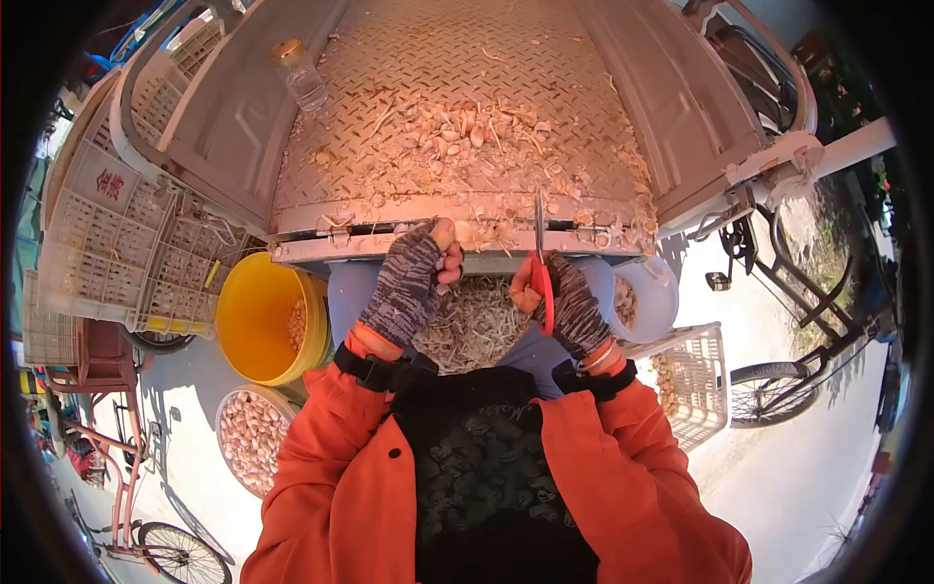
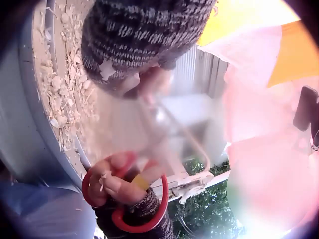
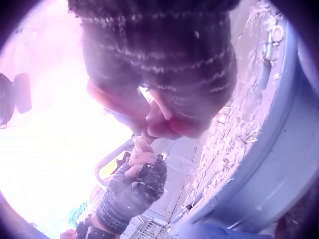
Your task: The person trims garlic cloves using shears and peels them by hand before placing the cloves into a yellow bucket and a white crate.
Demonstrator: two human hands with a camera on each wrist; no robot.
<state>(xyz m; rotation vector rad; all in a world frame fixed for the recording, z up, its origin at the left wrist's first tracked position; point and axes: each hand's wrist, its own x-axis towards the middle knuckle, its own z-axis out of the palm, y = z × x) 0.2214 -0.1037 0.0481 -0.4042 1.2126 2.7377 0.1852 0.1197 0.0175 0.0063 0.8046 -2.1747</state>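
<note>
My left hand (image 1: 413,277), in a dark knitted fingerless glove, is held up with thumb and fingers curled in, over the near edge of a metal cargo bed (image 1: 409,212). I cannot tell whether something small is pinched in it. To its right, my right hand (image 1: 559,297), gloved alike, grips red-handled scissors (image 1: 548,307). Their blades point away from me toward the bed and look closed. In the left wrist view the red handle loops (image 2: 163,199) surround the right fingers. Garlic cloves (image 1: 457,131) lie heaped on the bed among loose skins.
A lidded jar (image 1: 304,83) stands at the bed's left wall. Left of me are a yellow bucket (image 1: 229,311), a tub of cloves (image 1: 251,438) and stacked crates (image 1: 97,238). A pale basin (image 1: 662,297), a crate (image 1: 705,384) and a bicycle (image 1: 778,389) stand right. Below the hands lie trimmings (image 1: 477,326).
</note>
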